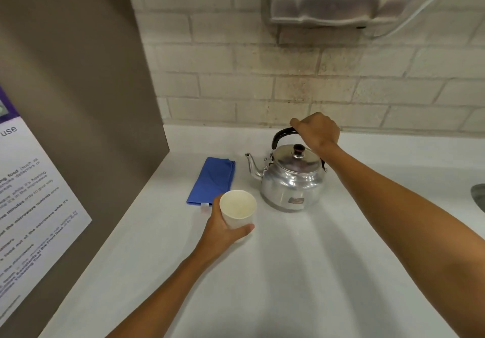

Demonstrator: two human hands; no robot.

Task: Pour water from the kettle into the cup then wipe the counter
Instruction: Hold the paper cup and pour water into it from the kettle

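A: Progress? Looks like the very start. The aluminium kettle (291, 180) sits flat on the white counter (301, 272), lid on, spout pointing left toward the paper cup (237, 208). No tilt, no stream.

B: Hands?

A: Right hand (316, 131) is on the black kettle handle (282, 134), fingers wrapped round it. Left hand (225, 228) has its fingers clamped round the cup, thumb on the near side. Can't tell if the cup is lifted or resting on the counter; it's just beside the kettle, front-left.

B: Anything in the cup?

A: Inside looks dry and empty, plain white bottom. Kettle contents hidden by the lid.

B: So what's left?

A: My read: everything. Lift, pour, set down, then wipe. The folded blue cloth (212, 181) lies untouched on the counter behind the cup, left of the spout. No visible spill on the counter.

B: Anything else?

A: Sink edge (478, 198) at far right, that's it.
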